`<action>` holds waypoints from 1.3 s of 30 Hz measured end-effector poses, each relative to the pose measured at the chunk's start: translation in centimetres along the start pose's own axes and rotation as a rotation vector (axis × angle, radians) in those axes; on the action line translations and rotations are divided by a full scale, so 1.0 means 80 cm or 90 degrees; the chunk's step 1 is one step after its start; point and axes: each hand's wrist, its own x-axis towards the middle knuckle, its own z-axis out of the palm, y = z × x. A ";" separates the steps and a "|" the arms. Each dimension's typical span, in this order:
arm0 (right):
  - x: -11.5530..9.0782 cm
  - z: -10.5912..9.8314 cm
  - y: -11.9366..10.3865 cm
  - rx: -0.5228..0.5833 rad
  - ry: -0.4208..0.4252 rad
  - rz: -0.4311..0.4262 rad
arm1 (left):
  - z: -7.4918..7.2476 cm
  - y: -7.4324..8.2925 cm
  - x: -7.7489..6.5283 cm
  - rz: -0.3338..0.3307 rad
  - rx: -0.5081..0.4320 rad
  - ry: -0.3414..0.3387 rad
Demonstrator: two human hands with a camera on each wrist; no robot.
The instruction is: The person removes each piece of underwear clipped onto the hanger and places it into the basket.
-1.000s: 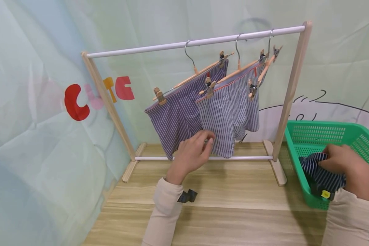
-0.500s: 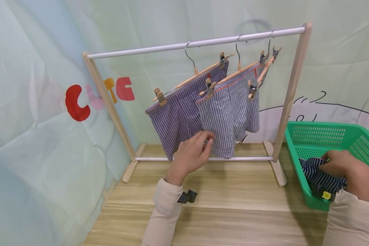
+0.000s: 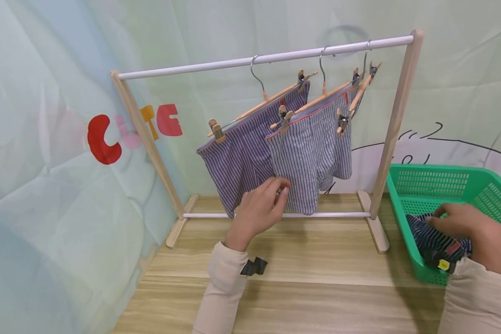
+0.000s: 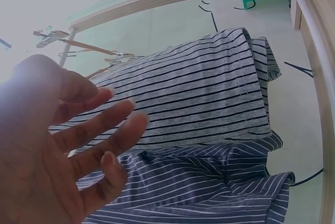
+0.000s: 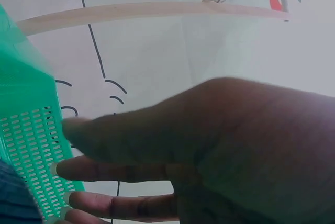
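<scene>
In the head view my left hand [image 3: 260,206] hovers in front of two hung pairs of striped boxer shorts, its fingers loosely bent around nothing. The purple-blue pair [image 3: 238,157] hangs at left, the light grey-blue pair [image 3: 305,157] at right. Spread fingers [image 4: 112,145] show before both pairs in the left wrist view. My right hand [image 3: 473,232] is inside the green basket [image 3: 427,174], over a dark navy striped garment [image 3: 427,234] with a red patch. From the right wrist, its fingers [image 5: 125,205] look nearly straight and apart, with no cloth between them.
A wooden rack with a white top rail [image 3: 183,69] stands on the wooden table [image 3: 317,297]. A third clip hanger [image 3: 356,99] hangs at the rail's right end. Behind is a pale backdrop with letters [image 3: 104,139]. The basket stands right of the rack's foot [image 3: 373,222].
My right hand has shifted slightly over the navy garment, whose folds have moved and now show a red patch. My left hand and the hung shorts stay nearly as they were.
</scene>
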 end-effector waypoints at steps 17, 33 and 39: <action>-0.001 0.001 -0.026 0.008 0.137 -0.130 | 0.000 -0.001 0.006 0.016 0.025 0.056; -0.001 0.012 -0.062 0.049 0.134 -0.179 | -0.003 -0.004 -0.001 -0.007 0.034 0.105; 0.001 0.006 -0.067 0.040 0.132 -0.194 | -0.008 -0.009 0.005 -0.033 0.008 0.151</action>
